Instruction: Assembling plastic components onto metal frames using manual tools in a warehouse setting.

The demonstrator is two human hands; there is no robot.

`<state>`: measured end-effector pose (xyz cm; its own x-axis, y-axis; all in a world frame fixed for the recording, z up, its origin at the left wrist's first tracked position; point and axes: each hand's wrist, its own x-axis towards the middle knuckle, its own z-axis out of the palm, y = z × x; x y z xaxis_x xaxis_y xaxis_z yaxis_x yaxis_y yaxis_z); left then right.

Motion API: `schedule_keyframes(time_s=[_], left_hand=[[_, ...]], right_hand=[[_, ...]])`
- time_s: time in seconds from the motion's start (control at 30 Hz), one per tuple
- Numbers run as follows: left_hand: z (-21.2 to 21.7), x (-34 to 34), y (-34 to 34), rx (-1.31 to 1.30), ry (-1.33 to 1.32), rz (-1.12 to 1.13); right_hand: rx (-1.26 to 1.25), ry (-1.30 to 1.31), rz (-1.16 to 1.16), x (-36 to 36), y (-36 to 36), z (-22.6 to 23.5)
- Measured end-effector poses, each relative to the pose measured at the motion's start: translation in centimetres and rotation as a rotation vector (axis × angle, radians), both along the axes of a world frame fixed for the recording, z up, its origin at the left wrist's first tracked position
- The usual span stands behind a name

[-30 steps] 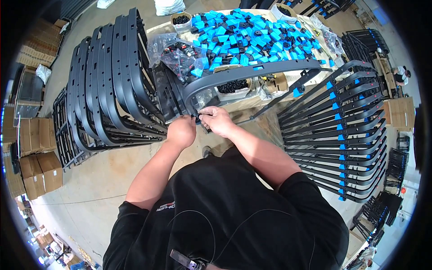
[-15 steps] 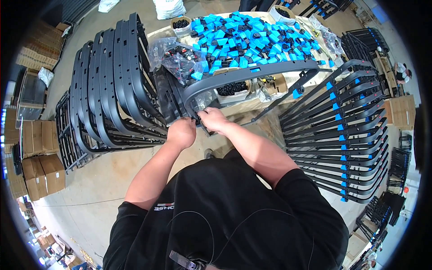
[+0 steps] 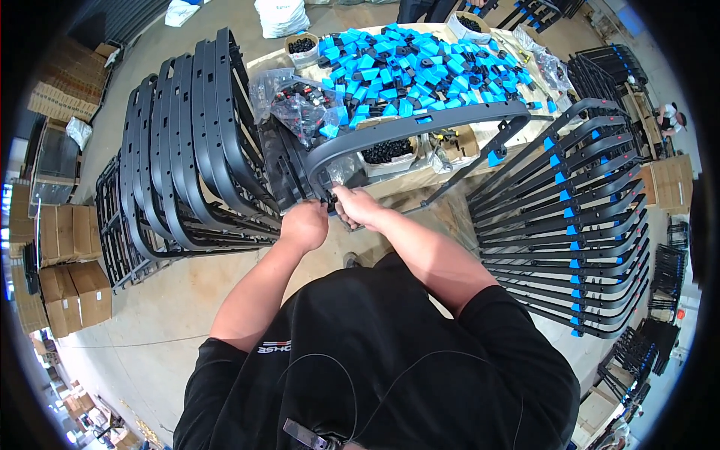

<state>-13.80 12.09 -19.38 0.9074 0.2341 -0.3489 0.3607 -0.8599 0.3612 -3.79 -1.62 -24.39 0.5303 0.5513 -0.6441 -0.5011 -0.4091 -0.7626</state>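
Both hands meet just above the middle of the view, at the near end of a long curved dark grey metal frame piece [image 3: 420,126] that arcs from there toward one o'clock. The left hand [image 3: 304,223] is curled into a loose fist at that end, knuckles up, its fingers clenched around something small that cannot be made out. The right hand [image 3: 358,206] sits just beside it, touching it, fingers pinched on the frame's lower end. At eleven o'clock from the hands stands a row of black curved metal frames [image 3: 191,142], upright and packed side by side. At twelve o'clock a table [image 3: 264,63] carries a heap of bright blue plastic clips [image 3: 405,64], with clear plastic bags of small parts [image 3: 296,101] at its near left corner and a small box of black pieces [image 3: 386,152] just behind the hands. At three o'clock lies a fanned stack of dark bars with blue clips fitted [image 3: 577,232]. Brown cardboard boxes [image 3: 64,289] are stacked at nine o'clock on the concrete floor.
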Motion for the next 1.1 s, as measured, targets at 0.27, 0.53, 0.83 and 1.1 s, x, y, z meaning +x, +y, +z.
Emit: schedule_keyframes(time_s=[0.27, 0.53, 0.83, 1.1], left_hand=[[0.3, -0.2, -0.3, 0.009, -0.020, -0.016], [-0.3, -0.5, 0.0, 0.004, -0.032, -0.002], [0.1, -0.3, -0.3, 0.071, -0.057, -0.060], [-0.6, -0.6, -0.8, 0.069, -0.091, -0.030]], right_hand=[[-0.083, -0.298, 0.086, -0.5, -0.3, -0.1], [-0.160, -0.041, 0.085, -1.0, 0.2, 4.3], [-0.127, -0.214, -0.014, -1.9, 0.9, 2.3], [-0.020, -0.953, -0.390, 4.5, -7.6, 2.9]])
